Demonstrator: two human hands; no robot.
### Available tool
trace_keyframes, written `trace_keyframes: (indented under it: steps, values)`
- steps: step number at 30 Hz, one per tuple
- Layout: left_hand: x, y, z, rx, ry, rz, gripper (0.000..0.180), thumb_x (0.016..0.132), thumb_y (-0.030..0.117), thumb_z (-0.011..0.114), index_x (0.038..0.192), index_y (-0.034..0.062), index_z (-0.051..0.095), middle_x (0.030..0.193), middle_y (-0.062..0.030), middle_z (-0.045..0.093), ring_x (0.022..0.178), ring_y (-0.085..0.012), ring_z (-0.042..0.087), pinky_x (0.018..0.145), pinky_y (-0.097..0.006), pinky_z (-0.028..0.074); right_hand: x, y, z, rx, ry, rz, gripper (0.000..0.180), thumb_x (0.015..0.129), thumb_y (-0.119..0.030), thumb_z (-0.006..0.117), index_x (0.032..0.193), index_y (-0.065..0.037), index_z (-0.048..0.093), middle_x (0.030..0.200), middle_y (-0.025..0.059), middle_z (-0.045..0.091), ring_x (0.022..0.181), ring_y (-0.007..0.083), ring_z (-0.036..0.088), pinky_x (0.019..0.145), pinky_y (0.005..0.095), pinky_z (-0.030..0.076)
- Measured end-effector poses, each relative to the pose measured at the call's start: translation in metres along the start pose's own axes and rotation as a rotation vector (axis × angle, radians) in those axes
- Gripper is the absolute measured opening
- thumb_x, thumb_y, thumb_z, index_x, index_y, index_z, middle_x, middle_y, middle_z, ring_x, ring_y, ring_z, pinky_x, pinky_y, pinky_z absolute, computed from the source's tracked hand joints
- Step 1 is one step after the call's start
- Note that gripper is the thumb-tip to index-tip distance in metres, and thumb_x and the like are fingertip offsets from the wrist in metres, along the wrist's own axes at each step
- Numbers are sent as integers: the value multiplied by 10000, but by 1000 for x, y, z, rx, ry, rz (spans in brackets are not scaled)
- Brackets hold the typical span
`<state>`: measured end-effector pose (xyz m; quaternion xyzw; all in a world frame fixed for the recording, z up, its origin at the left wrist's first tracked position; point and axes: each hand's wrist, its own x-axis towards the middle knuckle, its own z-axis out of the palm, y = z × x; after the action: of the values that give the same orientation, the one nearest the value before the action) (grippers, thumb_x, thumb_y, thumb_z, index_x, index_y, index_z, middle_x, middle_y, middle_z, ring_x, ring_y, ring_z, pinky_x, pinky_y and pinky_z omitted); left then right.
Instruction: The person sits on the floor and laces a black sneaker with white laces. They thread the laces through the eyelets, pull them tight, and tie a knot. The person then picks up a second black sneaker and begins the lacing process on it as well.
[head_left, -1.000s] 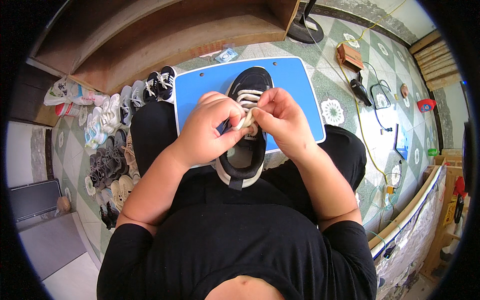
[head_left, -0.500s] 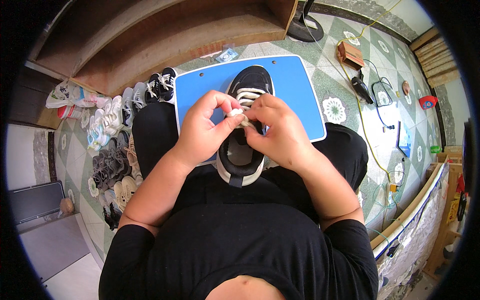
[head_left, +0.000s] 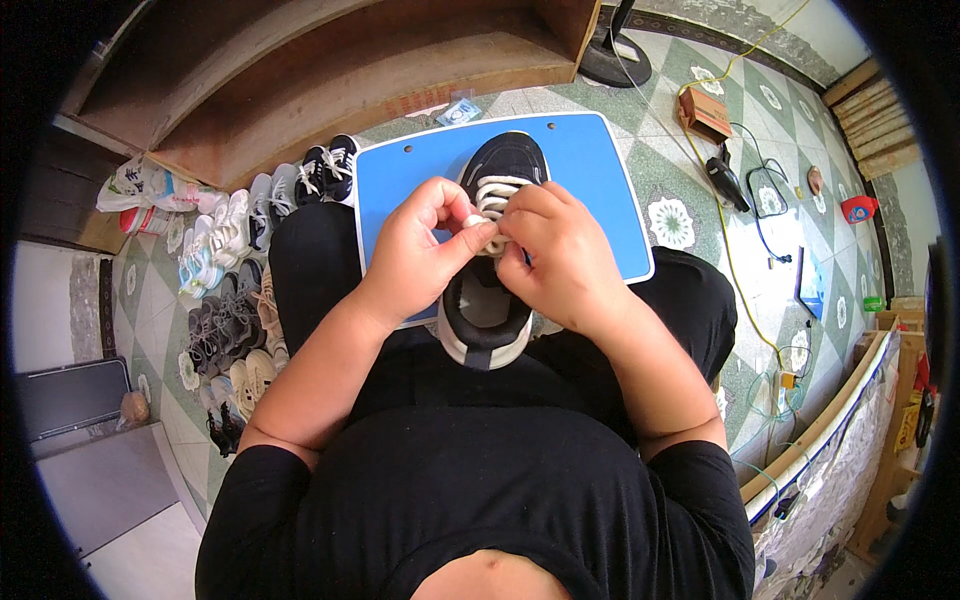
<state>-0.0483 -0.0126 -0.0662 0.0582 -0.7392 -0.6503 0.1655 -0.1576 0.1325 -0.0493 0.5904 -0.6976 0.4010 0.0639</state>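
Observation:
A black sneaker (head_left: 507,157) with a white sole lies on a blue board (head_left: 590,190), its toe pointing away from me and its heel over my lap. Thick cream shoelaces (head_left: 497,190) cross its front. My left hand (head_left: 420,245) pinches a shoelace between thumb and index finger above the tongue. Close against it, my right hand (head_left: 560,250) is closed on the lace too, its fingertips curled down. The hands nearly touch, and the fingers hide most of the lace between them. The heel opening (head_left: 485,310) faces me.
Several pairs of shoes (head_left: 235,300) stand in rows on the tiled floor at left. A wooden shelf (head_left: 400,60) rises behind the board. At right are a cardboard box (head_left: 704,112), a black hair dryer (head_left: 725,182), a yellow cable (head_left: 730,270) and a red container (head_left: 858,208).
Both hands stay at the laces, and their fingertips have come closer together. The white lace loop between them shows less now. The view has shifted slightly.

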Motion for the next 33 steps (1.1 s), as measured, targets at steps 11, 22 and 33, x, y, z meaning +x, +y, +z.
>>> trace_keyframes:
  steps: [11, 22, 33]
  values:
    - [5, 3, 4, -380, 61, -222, 136, 874, 40, 624, 851, 57, 491, 764, 14, 554, 691, -40, 510, 619, -180, 417, -2, -11, -6, -314, 31, -146, 159, 690, -137, 620, 839, -87, 596, 878, 54, 527, 812, 231, 531, 718, 356, 435]
    - [3, -4, 9, -462, 155, -281, 104, 872, 68, 620, 822, 69, 528, 774, 32, 555, 713, -42, 500, 648, -198, 409, 2, -2, -3, -194, 36, -162, 249, 549, -36, 682, 763, -70, 559, 759, 59, 545, 679, 265, 534, 588, 358, 439]
    - [-10, -22, -10, -387, 120, -302, 84, 920, 163, 578, 870, 101, 552, 803, 61, 523, 758, -42, 455, 701, -199, 365, -18, 17, -16, 454, -136, 422, 148, 691, -46, 630, 773, -11, 512, 720, 64, 496, 636, 145, 472, 588, 282, 417]
